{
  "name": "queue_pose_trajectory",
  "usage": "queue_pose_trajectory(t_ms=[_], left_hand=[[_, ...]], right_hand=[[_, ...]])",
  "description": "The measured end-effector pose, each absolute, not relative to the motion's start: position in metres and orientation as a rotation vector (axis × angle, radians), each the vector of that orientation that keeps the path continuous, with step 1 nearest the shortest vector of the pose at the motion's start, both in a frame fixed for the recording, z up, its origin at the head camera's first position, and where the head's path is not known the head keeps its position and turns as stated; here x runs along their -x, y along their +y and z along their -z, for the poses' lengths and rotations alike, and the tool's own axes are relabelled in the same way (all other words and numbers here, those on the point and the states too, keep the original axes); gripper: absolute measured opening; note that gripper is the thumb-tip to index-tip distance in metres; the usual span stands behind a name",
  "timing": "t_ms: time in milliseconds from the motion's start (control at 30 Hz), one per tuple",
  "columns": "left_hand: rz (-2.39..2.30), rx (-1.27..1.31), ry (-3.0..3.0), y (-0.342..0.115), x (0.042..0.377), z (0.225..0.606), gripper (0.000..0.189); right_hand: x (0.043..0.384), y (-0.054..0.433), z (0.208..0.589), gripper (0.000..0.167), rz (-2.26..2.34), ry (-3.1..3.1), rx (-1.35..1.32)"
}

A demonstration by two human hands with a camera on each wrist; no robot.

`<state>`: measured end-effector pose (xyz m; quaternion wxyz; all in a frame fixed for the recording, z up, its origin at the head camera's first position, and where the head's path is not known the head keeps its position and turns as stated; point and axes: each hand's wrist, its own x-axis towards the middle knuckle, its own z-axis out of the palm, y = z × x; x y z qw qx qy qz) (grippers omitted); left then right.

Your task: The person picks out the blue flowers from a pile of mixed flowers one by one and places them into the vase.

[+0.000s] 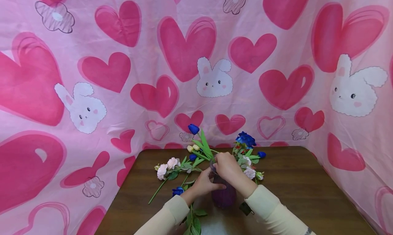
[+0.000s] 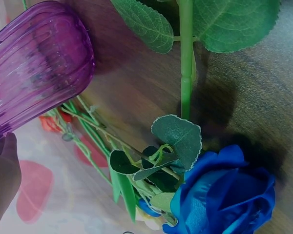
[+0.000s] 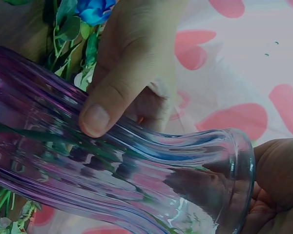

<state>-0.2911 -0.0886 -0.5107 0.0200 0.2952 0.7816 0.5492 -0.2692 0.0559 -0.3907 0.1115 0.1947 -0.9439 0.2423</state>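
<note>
A ribbed purple glass vase (image 1: 223,194), clear toward its flared mouth, stands between both hands. My left hand (image 1: 205,184) holds its side, with the thumb (image 3: 97,117) across the ribs in the right wrist view. At the mouth, my right hand (image 1: 228,168) grips the rim with curled fingers; its fingertips are partly hidden in the head view. Beyond the hands, a blue tulip (image 1: 193,128) with long green leaves (image 1: 205,144) leans up to the left. In the left wrist view, a blue rose (image 2: 227,195) lies close to the vase.
Pale pink roses (image 1: 165,169) lie left of the vase on the dark wooden table (image 1: 294,183). Right of it are a large blue flower (image 1: 245,139), more pale roses (image 1: 249,173) and another blue tulip (image 1: 261,154). A pink heart-and-rabbit cloth (image 1: 184,101) hangs around the table.
</note>
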Motion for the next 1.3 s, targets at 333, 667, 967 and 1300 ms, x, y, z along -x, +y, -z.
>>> queue_pose_trajectory(t_ms=[333,667,967,1300], left_hand=[[-1.687,-0.921,2.427,-0.090,0.292,0.511,0.071],[-1.701,-0.908,2.401,-0.089,0.293,0.511,0.071],[-1.695,-0.853,2.410,-0.088,0.292,0.510,0.071],[-1.690,-0.840,2.422,-0.087,0.293,0.511,0.070]], right_hand=[[0.264,0.057,0.381,0.013,-0.734,-2.764,-0.554],[0.251,0.068,0.361,0.013,-0.772,-2.625,-0.555],[0.238,0.094,0.342,0.017,-0.888,-2.471,-0.518],[0.239,0.141,0.338,0.018,-0.934,-2.094,-0.469]])
